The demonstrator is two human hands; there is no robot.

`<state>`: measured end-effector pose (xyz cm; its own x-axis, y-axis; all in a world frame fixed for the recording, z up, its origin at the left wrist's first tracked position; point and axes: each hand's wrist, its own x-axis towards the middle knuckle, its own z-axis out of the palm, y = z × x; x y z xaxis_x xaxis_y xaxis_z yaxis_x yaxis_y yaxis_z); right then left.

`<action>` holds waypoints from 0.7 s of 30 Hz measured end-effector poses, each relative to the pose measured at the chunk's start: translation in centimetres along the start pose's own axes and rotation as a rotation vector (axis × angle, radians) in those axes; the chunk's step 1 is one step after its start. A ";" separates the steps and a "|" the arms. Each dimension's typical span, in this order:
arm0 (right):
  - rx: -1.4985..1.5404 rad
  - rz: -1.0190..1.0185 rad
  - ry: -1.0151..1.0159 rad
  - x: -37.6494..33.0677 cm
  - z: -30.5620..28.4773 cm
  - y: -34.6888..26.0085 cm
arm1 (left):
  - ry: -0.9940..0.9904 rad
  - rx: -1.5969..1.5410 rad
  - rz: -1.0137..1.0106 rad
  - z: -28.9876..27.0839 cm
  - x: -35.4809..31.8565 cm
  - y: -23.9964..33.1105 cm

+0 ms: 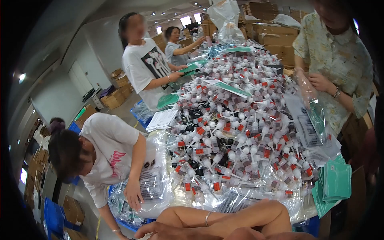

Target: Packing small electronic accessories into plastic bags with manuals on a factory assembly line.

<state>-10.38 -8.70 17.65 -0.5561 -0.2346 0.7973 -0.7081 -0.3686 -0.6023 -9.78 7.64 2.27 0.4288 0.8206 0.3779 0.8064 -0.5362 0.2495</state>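
My right forearm lies across the lower edge with a thin bangle (207, 218) on the wrist. My right hand (160, 231) points left, fingers loosely stretched, with nothing in it. A rounded bit of my left hand (240, 234) shows under that forearm at the frame edge; its fingers are hidden. Just beyond my arms rises a big heap of small clear bottles (240, 132) with white pump tops and red labels, lying on clear plastic sheeting on a table.
A stack of green flat packets (336, 180) sits at the heap's right. A person at left bends over clear bags (154, 184). At right, a person holds a clear bag (310, 100). Two people stand at the back left. Cardboard boxes (280, 44) stand behind.
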 end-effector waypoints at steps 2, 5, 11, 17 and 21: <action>-0.012 -0.010 0.026 -0.1 -0.3 -0.2 | -0.005 -0.004 0.028 0.1 0.5 0.2; -0.099 -0.016 0.107 -0.1 -1.0 -1.2 | -0.017 -0.044 0.144 1.0 3.0 1.7; -0.120 -0.060 0.153 -0.7 -1.6 -1.8 | -0.024 -0.031 0.207 1.2 3.8 1.9; -0.161 -0.036 0.103 0.6 -1.5 -3.0 | -0.012 -0.006 0.217 0.7 3.7 1.8; -0.172 -0.004 0.031 -2.4 -1.1 -5.7 | 0.002 0.018 0.190 0.3 3.0 1.4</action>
<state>-5.44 -5.07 19.10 -0.5646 -0.2052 0.7995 -0.7726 -0.2096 -0.5994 -7.29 9.40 3.50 0.5728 0.7047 0.4186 0.7185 -0.6775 0.1574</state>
